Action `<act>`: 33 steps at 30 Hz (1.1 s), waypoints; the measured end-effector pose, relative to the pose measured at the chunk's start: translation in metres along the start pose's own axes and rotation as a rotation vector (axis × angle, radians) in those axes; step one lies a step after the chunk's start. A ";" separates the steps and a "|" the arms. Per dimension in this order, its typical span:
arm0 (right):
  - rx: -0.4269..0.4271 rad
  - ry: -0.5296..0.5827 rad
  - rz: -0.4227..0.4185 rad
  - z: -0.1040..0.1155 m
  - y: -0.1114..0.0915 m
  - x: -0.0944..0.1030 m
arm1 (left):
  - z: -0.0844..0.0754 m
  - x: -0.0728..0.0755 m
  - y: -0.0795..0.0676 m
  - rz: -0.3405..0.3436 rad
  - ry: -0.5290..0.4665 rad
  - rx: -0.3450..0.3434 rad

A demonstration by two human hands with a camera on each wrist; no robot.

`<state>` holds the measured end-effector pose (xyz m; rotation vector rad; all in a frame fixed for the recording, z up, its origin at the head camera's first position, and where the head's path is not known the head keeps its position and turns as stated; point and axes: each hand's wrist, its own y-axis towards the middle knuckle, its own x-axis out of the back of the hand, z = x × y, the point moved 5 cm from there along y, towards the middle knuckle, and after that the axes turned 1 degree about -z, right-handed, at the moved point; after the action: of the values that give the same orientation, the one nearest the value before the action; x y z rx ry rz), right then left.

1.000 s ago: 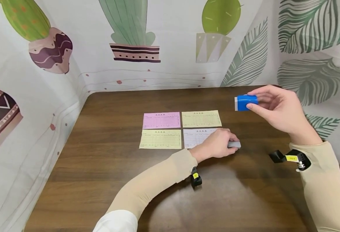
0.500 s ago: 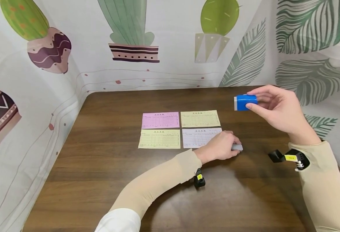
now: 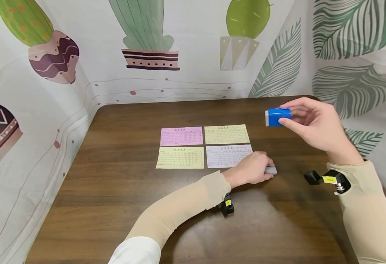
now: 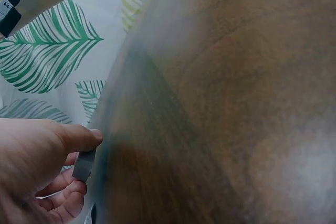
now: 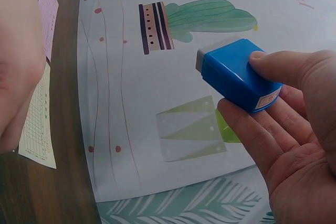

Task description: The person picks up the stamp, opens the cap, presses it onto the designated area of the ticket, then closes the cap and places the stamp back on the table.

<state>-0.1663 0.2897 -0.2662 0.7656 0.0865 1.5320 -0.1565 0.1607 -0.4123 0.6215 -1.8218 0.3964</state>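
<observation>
My right hand (image 3: 315, 126) holds a blue stamp (image 3: 279, 117) up over the back right of the table, between thumb and fingers. The pale grey end of the stamp points left; in the right wrist view a small label shows at the other end of the blue body (image 5: 239, 74). Lower down, my left hand (image 3: 253, 168) pinches a small grey cap (image 3: 271, 170) close over the table. In the left wrist view the thumb and fingers grip this grey cap (image 4: 84, 165) by its sides. The left hand overlaps the corner of a white printed slip (image 3: 224, 156).
Beside the white slip lie a pink slip (image 3: 181, 136) and two yellow slips, one at the back right (image 3: 227, 134) and one at the front left (image 3: 179, 158). A patterned cloth (image 3: 196, 88) hangs behind the brown wooden table (image 3: 114, 190).
My left hand has shifted a little to the right and nearer me with the grey cap, uncovering more of the white slip. The right hand keeps the stamp nearly still.
</observation>
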 end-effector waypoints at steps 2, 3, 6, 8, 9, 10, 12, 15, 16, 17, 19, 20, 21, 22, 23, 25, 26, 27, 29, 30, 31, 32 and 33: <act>-0.002 0.011 0.001 -0.001 0.000 0.000 | 0.000 -0.001 0.000 0.002 -0.004 0.004; -0.002 0.006 0.001 -0.001 0.000 -0.001 | 0.000 -0.002 0.000 0.003 -0.007 0.004; -0.002 -0.002 0.000 -0.001 -0.001 -0.001 | 0.000 -0.004 0.001 0.007 -0.003 0.003; 0.000 -0.003 0.001 -0.002 -0.001 -0.001 | 0.000 -0.005 0.001 0.011 0.004 0.003; 0.002 -0.004 0.002 -0.002 -0.001 -0.001 | 0.000 -0.005 0.000 0.015 0.009 0.003; 0.004 -0.003 0.002 -0.002 -0.001 -0.002 | -0.001 -0.005 0.000 0.018 0.014 0.004; 0.010 -0.001 0.003 -0.001 -0.001 -0.002 | -0.001 -0.004 0.000 0.023 0.016 0.004; 0.014 -0.002 0.003 -0.001 -0.001 -0.001 | -0.003 -0.003 -0.001 0.031 0.006 0.008; 0.013 -0.008 0.003 -0.002 -0.001 -0.001 | -0.003 -0.004 -0.001 0.034 0.004 0.009; 0.011 -0.017 0.003 -0.002 -0.002 -0.001 | -0.003 -0.004 -0.001 0.037 0.000 0.011; 0.006 -0.031 0.004 -0.002 -0.002 -0.001 | -0.003 -0.004 -0.001 0.040 -0.010 0.014; 0.003 -0.033 0.005 -0.002 -0.002 -0.001 | -0.003 -0.005 0.000 0.040 -0.012 0.012; 0.002 -0.043 0.005 -0.002 -0.002 -0.001 | -0.002 -0.005 0.000 0.039 -0.005 0.010; 0.001 -0.047 0.006 -0.002 -0.002 -0.001 | -0.002 -0.005 0.000 0.036 0.000 0.007; 0.001 -0.052 0.007 -0.002 -0.002 -0.001 | -0.002 -0.006 0.000 0.035 0.005 0.007; 0.002 -0.061 0.007 -0.002 -0.002 0.000 | -0.001 -0.006 0.000 0.029 0.021 0.004; 0.002 -0.065 0.007 -0.002 -0.002 0.000 | -0.001 -0.006 0.000 0.026 0.029 0.003; 0.002 -0.067 0.007 -0.002 -0.002 0.000 | -0.001 -0.006 0.000 0.022 0.038 0.003; -0.002 -0.069 0.006 -0.002 -0.001 0.000 | 0.000 -0.005 0.000 0.015 0.037 0.004; -0.004 -0.070 0.005 -0.002 -0.001 0.001 | 0.001 -0.005 0.000 0.011 0.034 0.002; -0.007 -0.070 0.005 -0.002 -0.001 0.001 | 0.002 -0.005 0.000 0.009 0.029 0.004; -0.009 -0.070 0.005 -0.002 -0.001 0.001 | 0.002 -0.004 0.000 0.004 0.025 0.005; -0.011 -0.073 0.005 -0.002 -0.001 0.001 | 0.003 -0.004 0.000 -0.002 0.017 0.006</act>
<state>-0.1663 0.2913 -0.2679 0.8133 0.0221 1.5063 -0.1581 0.1594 -0.4169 0.6230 -1.8041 0.4048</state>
